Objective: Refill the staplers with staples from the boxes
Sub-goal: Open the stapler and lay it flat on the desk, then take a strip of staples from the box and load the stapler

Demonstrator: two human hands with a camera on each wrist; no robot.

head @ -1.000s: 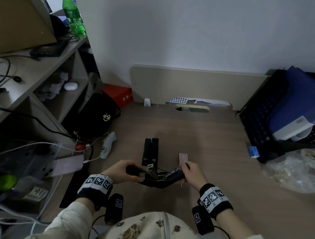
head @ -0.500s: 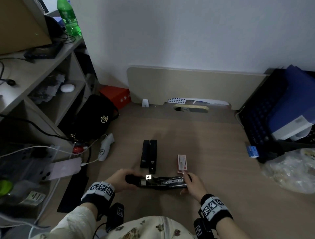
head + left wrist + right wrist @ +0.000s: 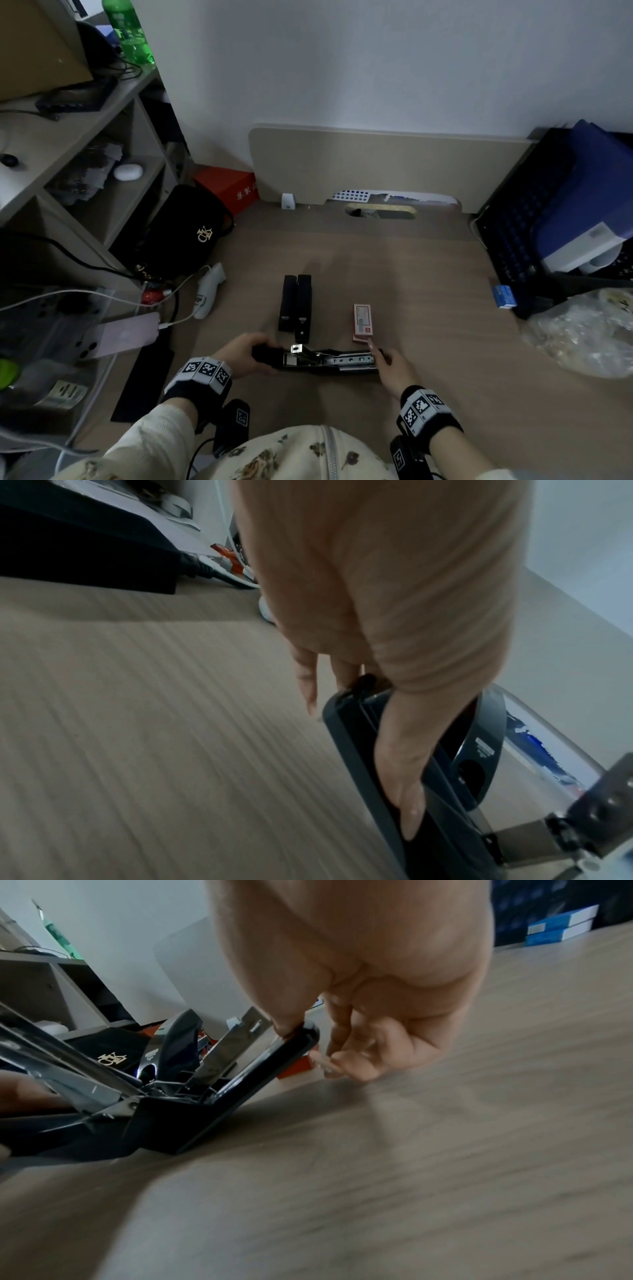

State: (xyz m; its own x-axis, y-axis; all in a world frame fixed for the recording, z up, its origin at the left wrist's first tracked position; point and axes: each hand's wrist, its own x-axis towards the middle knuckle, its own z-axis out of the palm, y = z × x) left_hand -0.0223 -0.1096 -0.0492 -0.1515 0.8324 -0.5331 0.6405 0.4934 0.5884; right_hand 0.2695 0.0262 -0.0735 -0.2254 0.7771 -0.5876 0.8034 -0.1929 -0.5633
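The head view looks forward and down from above the person onto the counter [image 3: 428, 308], taking in both hands and the opened stapler [image 3: 318, 358] from some way off. The left wrist view sits close behind the left hand [image 3: 394, 615], low over the counter, facing along its fingers. The right wrist view looks likewise past the right hand [image 3: 359, 974]. All three views share the opened stapler.
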